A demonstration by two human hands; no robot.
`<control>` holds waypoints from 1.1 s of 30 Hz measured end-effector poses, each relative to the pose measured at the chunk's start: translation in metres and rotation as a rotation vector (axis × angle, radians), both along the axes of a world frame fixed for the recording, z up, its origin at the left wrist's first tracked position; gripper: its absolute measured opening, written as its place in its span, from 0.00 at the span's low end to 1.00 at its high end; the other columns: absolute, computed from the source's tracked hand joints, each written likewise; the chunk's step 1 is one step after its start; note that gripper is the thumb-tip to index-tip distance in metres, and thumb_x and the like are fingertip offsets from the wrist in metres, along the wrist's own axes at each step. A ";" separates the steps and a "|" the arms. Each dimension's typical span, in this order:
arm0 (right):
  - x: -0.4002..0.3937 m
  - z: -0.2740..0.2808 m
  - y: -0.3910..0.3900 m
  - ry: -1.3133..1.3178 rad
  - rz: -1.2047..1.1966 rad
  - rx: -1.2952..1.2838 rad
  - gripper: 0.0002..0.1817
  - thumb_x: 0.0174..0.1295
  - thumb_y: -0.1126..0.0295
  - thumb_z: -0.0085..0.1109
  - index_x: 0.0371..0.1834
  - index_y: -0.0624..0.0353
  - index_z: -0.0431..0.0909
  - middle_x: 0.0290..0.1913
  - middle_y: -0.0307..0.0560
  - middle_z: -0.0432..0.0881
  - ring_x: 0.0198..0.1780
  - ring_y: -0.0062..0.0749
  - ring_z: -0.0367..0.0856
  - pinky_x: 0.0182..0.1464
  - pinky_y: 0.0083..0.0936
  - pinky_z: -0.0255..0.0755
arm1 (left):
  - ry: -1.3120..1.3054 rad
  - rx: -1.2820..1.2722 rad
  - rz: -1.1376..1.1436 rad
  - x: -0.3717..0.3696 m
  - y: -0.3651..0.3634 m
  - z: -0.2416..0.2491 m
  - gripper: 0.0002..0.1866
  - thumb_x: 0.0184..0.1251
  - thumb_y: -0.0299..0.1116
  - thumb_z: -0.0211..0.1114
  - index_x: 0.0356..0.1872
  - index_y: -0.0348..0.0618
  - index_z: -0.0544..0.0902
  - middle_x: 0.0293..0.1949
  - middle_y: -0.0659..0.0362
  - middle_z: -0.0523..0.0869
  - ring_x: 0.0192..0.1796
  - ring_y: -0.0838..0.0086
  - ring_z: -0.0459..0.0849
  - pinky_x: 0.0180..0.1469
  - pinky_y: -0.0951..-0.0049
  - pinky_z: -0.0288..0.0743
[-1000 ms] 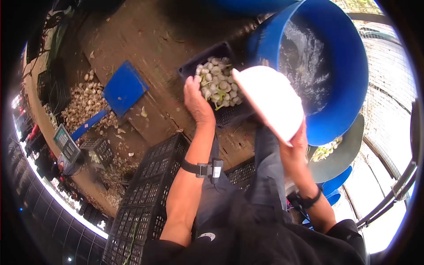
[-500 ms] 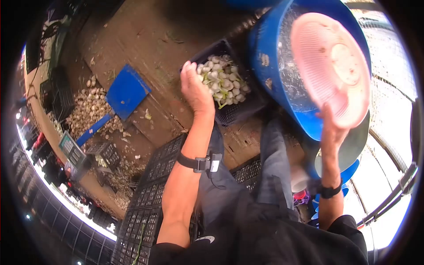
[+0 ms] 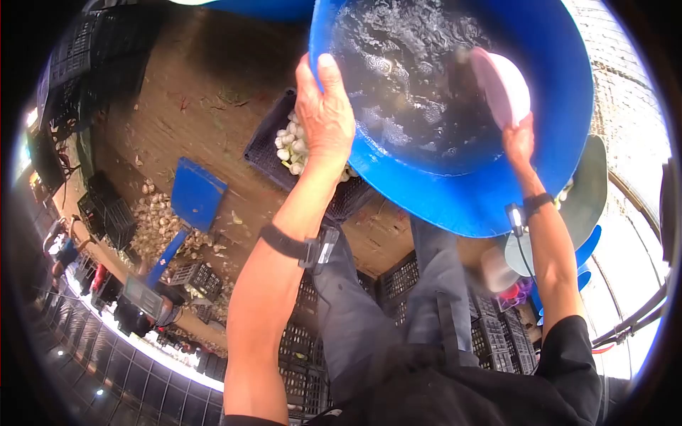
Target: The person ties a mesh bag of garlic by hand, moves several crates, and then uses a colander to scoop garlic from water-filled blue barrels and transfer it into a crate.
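Item: one pink bowl [image 3: 506, 89], in the right hand [image 3: 520, 140], over the water [image 3: 433, 89] inside a large blue tub [image 3: 455, 209]. It was tipped on its side, its mouth turned toward the middle of the tub; whether its lower edge touched the water, I could not tell.

Item: right hand, fingers closed on the bowl's near edge, their exact placing blurred.

Item: left hand [image 3: 325, 117], clasped over the tub's rim, thumb and a finger parted on either side of it.

Item: one dark crate [image 3: 264, 148] of pale bulbs [image 3: 290, 145], just beside the tub and partly hidden by the left arm.

Item: blue shovel [image 3: 195, 195], lying by a heap of bulbs [image 3: 153, 216] on the floor, well apart from both hands.

Step in hand, as I judged it: handling the bowl at the water, the tub braced by the other hand.

Called for, in my judgement: a firm wrist to control the bowl's tilt, clearance from the tub wall, and a steady left hold, since the water looked stirred and might have slopped.
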State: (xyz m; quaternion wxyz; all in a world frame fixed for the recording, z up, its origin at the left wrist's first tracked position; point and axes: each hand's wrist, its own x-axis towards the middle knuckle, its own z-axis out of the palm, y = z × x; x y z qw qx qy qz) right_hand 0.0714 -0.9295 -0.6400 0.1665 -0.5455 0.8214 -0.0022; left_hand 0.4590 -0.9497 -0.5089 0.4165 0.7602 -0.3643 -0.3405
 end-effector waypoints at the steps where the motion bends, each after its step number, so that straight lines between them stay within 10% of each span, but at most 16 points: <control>1: 0.013 -0.010 0.000 -0.033 0.015 0.016 0.31 0.59 0.65 0.57 0.66 0.58 0.61 0.56 0.65 0.78 0.56 0.64 0.78 0.57 0.52 0.72 | -0.008 0.010 0.005 0.000 -0.001 0.002 0.31 0.77 0.58 0.48 0.61 0.36 0.72 0.45 0.49 0.84 0.47 0.62 0.81 0.53 0.63 0.73; 8: 0.063 -0.103 -0.013 -0.376 -0.055 0.316 0.30 0.58 0.65 0.57 0.65 0.53 0.62 0.48 0.63 0.83 0.48 0.66 0.82 0.51 0.53 0.73 | -0.058 0.070 -0.005 -0.002 -0.005 0.000 0.27 0.79 0.51 0.50 0.61 0.34 0.72 0.43 0.52 0.83 0.44 0.66 0.80 0.51 0.66 0.74; 16: 0.093 -0.232 -0.022 -0.361 0.492 0.029 0.35 0.57 0.65 0.53 0.71 0.62 0.63 0.59 0.65 0.77 0.57 0.62 0.77 0.59 0.49 0.71 | -0.054 0.113 0.001 -0.001 -0.002 -0.002 0.26 0.79 0.48 0.51 0.61 0.33 0.72 0.42 0.55 0.82 0.42 0.72 0.78 0.50 0.70 0.74; 33: 0.064 -0.153 0.075 -0.295 0.836 0.388 0.33 0.55 0.69 0.57 0.67 0.62 0.63 0.40 0.65 0.83 0.47 0.61 0.82 0.50 0.50 0.74 | -0.073 0.065 -0.038 -0.001 -0.003 0.000 0.26 0.79 0.49 0.52 0.61 0.34 0.71 0.40 0.53 0.84 0.41 0.68 0.81 0.49 0.68 0.75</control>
